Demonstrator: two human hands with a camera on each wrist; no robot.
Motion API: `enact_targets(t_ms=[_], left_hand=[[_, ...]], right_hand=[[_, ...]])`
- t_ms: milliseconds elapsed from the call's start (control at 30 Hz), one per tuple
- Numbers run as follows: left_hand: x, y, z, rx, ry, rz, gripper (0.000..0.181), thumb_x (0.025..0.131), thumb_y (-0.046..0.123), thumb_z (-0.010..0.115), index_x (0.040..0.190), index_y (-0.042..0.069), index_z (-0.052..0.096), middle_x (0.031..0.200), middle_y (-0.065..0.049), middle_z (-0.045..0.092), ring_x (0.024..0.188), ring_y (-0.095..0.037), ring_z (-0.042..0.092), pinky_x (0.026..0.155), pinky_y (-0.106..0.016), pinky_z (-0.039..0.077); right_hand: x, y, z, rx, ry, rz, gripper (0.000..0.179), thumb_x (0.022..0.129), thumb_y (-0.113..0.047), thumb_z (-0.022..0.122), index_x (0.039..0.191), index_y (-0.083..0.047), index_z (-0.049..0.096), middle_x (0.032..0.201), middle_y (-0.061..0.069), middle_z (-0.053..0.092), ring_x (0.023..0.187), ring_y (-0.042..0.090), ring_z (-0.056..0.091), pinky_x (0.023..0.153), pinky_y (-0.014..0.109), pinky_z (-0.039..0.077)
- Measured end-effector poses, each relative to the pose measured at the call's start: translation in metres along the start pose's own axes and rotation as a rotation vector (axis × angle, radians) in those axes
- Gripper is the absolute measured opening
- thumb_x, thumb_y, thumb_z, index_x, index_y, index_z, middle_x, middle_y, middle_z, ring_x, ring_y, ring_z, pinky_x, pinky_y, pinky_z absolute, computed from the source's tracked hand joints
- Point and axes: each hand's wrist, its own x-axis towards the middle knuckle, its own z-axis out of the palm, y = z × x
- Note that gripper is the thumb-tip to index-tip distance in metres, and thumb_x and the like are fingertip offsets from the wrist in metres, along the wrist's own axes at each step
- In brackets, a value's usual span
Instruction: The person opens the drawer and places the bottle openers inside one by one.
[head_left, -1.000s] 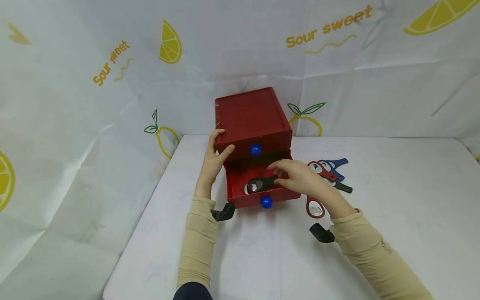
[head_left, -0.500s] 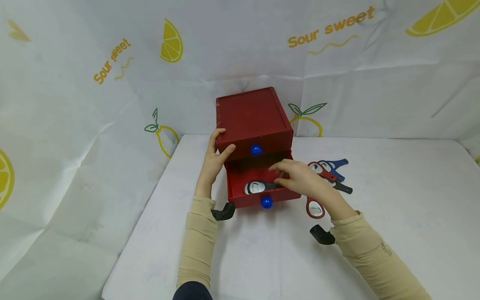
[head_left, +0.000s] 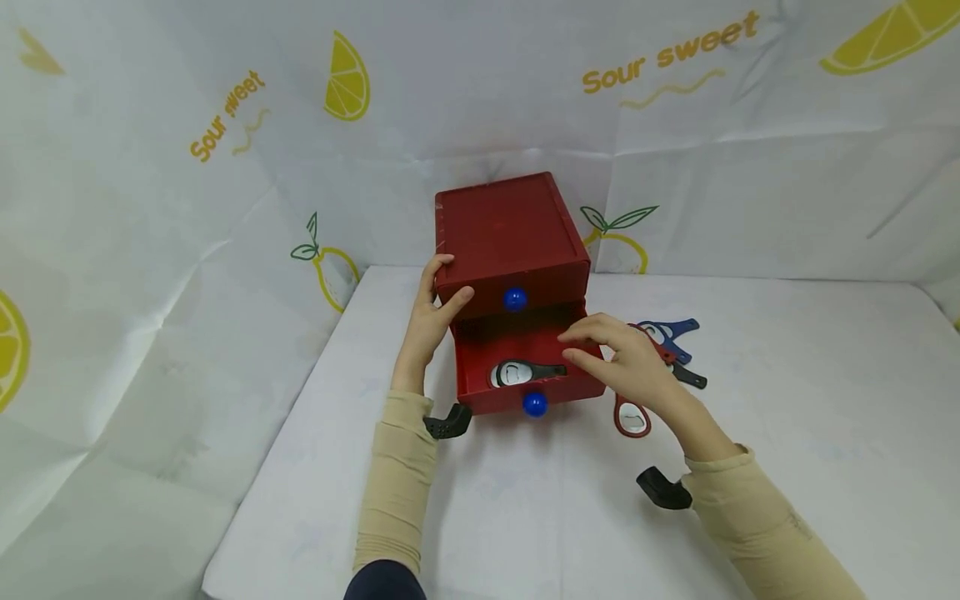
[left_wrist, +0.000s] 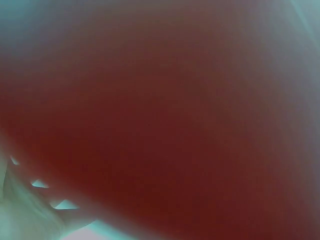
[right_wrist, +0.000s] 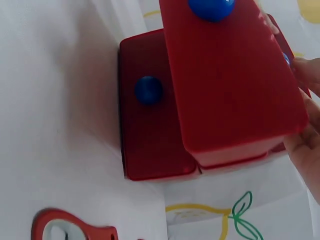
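Observation:
A small red drawer cabinet (head_left: 513, 225) with blue knobs stands near the back of the table. Its middle drawer (head_left: 480, 403) is pulled out, and a black bottle opener (head_left: 517, 372) lies in it with another rim showing beneath. My left hand (head_left: 429, 321) holds the cabinet's front left corner, thumb on the front and fingers at the side. Above the drawer's right edge hovers my right hand (head_left: 626, 358), fingers loosely bent, nothing between them. The left wrist view is mostly blurred red.
To the cabinet's right lie several blue, red and black bottle openers (head_left: 667, 332), partly hidden by the right hand. One red opener (head_left: 632, 418) lies nearer the front. A white printed sheet (head_left: 750, 192) hangs behind the table.
The right hand has let go of the black bottle opener and drawn back to the right. That opener lies flipped in the drawer, silver face up. The left hand stays on the cabinet.

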Motion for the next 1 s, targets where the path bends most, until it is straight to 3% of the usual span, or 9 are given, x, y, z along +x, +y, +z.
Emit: enact_targets(t_ms=[167, 367, 467, 667, 800, 933, 1000], left_hand=[[0.001, 0.001, 0.0, 0.0, -0.007, 0.018, 0.052, 0.092, 0.021, 0.059, 0.136, 0.024, 0.032, 0.148, -0.011, 0.03, 0.133, -0.028, 0.031, 0.102, -0.048, 0.039], [0.0, 0.001, 0.0, 0.006, -0.006, 0.014, 0.051, 0.092, 0.022, 0.059, 0.136, 0.025, 0.032, 0.147, -0.01, 0.03, 0.133, -0.028, 0.03, 0.102, -0.048, 0.04], [0.0, 0.0, 0.001, 0.001, -0.004, 0.003, 0.051, 0.092, 0.02, 0.058, 0.136, 0.024, 0.032, 0.148, -0.009, 0.03, 0.133, -0.028, 0.03, 0.102, -0.048, 0.039], [0.007, -0.017, -0.001, -0.01, 0.008, 0.006, 0.051, 0.091, 0.022, 0.06, 0.134, 0.031, 0.034, 0.147, -0.003, 0.03, 0.132, -0.024, 0.032, 0.102, -0.047, 0.04], [0.003, -0.007, 0.001, -0.013, -0.001, 0.008, 0.051, 0.092, 0.017, 0.058, 0.135, 0.025, 0.032, 0.148, -0.007, 0.03, 0.133, -0.026, 0.031, 0.102, -0.047, 0.039], [-0.001, 0.0, 0.002, -0.008, -0.001, 0.012, 0.051, 0.092, 0.016, 0.057, 0.136, 0.021, 0.032, 0.148, -0.008, 0.031, 0.132, -0.027, 0.031, 0.102, -0.047, 0.039], [-0.001, 0.0, 0.003, -0.007, 0.0, 0.013, 0.051, 0.092, 0.017, 0.057, 0.136, 0.021, 0.031, 0.148, -0.008, 0.03, 0.132, -0.027, 0.031, 0.102, -0.047, 0.04]], right_hand=[[-0.017, 0.006, -0.01, 0.033, 0.123, 0.008, 0.022, 0.081, -0.006, 0.07, 0.103, -0.01, 0.069, 0.107, 0.0, 0.063, 0.099, -0.007, 0.051, 0.081, 0.008, 0.043], [-0.036, 0.017, -0.013, 0.052, 0.17, -0.049, 0.025, 0.077, 0.003, 0.07, 0.101, -0.005, 0.068, 0.102, 0.003, 0.062, 0.098, -0.007, 0.05, 0.083, 0.005, 0.042], [-0.043, 0.022, -0.014, 0.045, 0.162, -0.017, 0.026, 0.078, 0.002, 0.07, 0.103, -0.005, 0.068, 0.102, 0.003, 0.062, 0.099, -0.009, 0.05, 0.083, 0.004, 0.042], [-0.059, 0.036, -0.013, -0.008, 0.085, 0.078, 0.025, 0.083, -0.008, 0.068, 0.108, -0.009, 0.066, 0.107, 0.002, 0.062, 0.096, -0.009, 0.052, 0.082, 0.005, 0.043], [-0.068, 0.043, -0.01, -0.027, -0.017, 0.12, 0.03, 0.084, -0.013, 0.068, 0.113, -0.009, 0.062, 0.109, 0.005, 0.061, 0.095, 0.01, 0.06, 0.082, 0.02, 0.051], [-0.073, 0.046, -0.007, -0.028, -0.179, 0.219, 0.051, 0.085, -0.024, 0.068, 0.128, -0.004, 0.05, 0.115, 0.013, 0.058, 0.101, 0.03, 0.06, 0.082, 0.042, 0.052], [-0.075, 0.047, -0.005, -0.033, -0.244, 0.255, 0.062, 0.083, -0.028, 0.07, 0.133, -0.002, 0.044, 0.116, 0.014, 0.056, 0.106, 0.033, 0.057, 0.083, 0.044, 0.051]])
